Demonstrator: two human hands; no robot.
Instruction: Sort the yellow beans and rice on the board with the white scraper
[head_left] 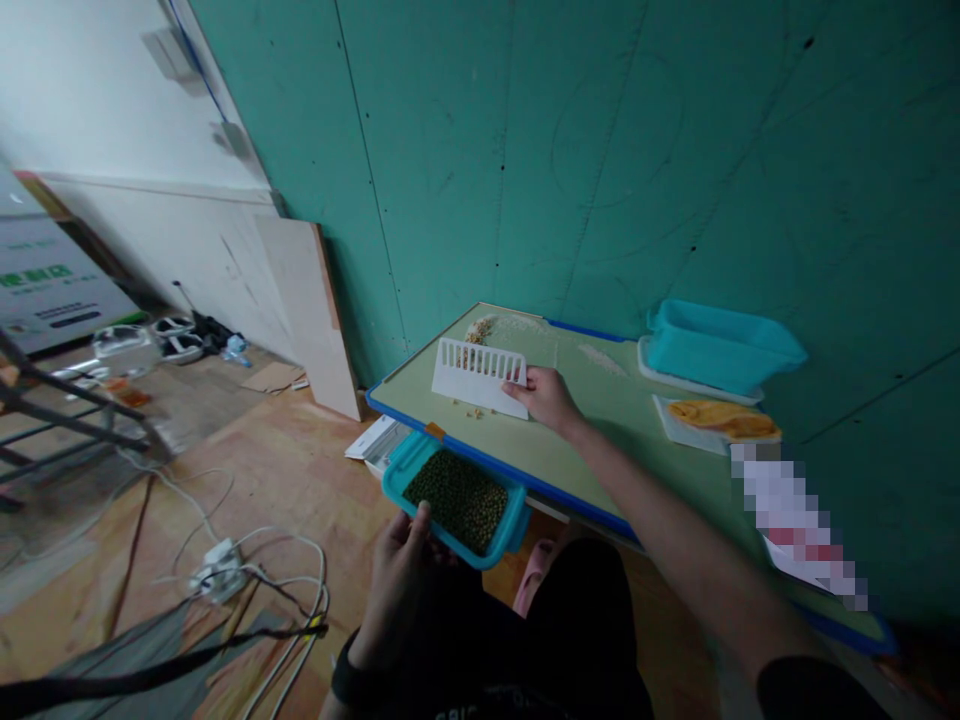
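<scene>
My left hand [405, 548] grips the near edge of a teal plastic container [396, 492], thumb over its rim. Dark green beans [448, 480] and paler tan beans [489, 508] lie inside it. The container is held just below the blue front edge of the table. My right hand [551, 398] is closed on the right end of a white slotted scraper [472, 385], which stands on edge on the tabletop. Behind the scraper sits a small heap of light brown beans or grains [480, 328], partly hidden by it. A few loose pieces [474, 412] lie in front.
On the table's right [600, 440] stand a larger teal bin [720, 345] on a white lid, and a folded yellow cloth [724, 418]. Pale powder [602, 360] marks the surface. A green wall rises behind. Cables and a power strip [221, 570] lie on the floor at left.
</scene>
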